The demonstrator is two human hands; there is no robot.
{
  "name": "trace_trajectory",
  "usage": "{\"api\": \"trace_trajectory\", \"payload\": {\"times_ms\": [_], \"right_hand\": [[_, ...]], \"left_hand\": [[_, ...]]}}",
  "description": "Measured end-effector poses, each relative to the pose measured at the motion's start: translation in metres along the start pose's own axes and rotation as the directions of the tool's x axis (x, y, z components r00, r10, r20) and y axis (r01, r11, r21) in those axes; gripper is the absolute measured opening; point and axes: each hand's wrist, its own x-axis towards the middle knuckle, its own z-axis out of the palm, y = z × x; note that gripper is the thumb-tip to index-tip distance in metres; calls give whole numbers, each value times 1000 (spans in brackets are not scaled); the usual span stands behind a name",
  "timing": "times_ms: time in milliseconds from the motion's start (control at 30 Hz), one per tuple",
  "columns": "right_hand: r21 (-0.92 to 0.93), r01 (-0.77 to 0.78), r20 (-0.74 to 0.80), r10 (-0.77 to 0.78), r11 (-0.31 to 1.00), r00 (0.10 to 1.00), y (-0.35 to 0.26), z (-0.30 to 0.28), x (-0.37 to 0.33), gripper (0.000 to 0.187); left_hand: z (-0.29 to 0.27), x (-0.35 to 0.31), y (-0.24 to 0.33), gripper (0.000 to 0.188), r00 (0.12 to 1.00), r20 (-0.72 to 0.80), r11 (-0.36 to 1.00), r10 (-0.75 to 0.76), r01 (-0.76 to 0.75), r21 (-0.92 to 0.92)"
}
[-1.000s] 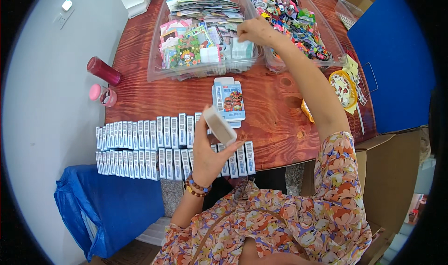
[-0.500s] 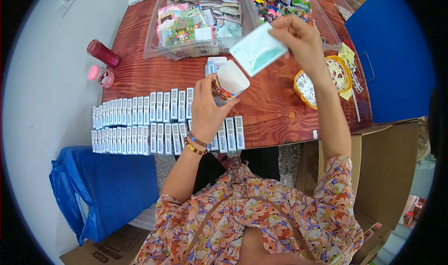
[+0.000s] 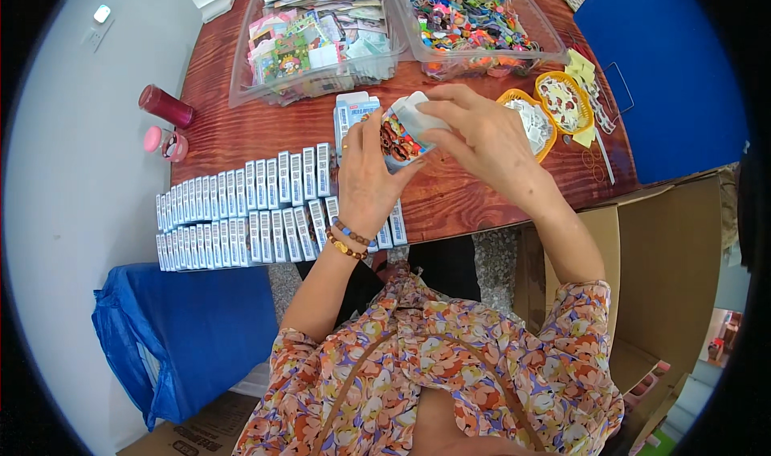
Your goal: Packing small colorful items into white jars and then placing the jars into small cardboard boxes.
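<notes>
Right hand (image 3: 482,139), reaching into the far bin 1 second ago, now pinches a white packet (image 3: 419,117) at the mouth of the small box (image 3: 395,140) clasped by left hand (image 3: 368,179), at 12 o'clock of the box rows (image 3: 241,215)

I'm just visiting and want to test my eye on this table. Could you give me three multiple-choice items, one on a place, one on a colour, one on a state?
1. Where do the rows of small boxes lie?
A. at the table's near edge
B. inside a clear bin
C. on the floor

2. What colour is the cylinder by the table's left edge?
A. green
B. dark red
C. yellow

3. What is the left hand doing?
A. resting flat on the table
B. hanging at the side
C. holding a small box while the right hand puts a white slip to it

Answers: 1 A, they line the wood nearest the person; 2 B, it is dark red; 3 C, both hands meet at the box.
</notes>
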Motion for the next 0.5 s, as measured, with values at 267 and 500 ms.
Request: {"api": "trace_trajectory", "payload": {"times_ms": [267,500], "right_hand": [[40,18,128,-23,999,992,16,12,-19,42],[673,-333,155,315,660,936,116,-2,32,27]], "left_hand": [[16,4,-5,83,999,32,998,30,-28,-64],[4,-2,-3,87,999,22,996,-24,25,-82]]}}
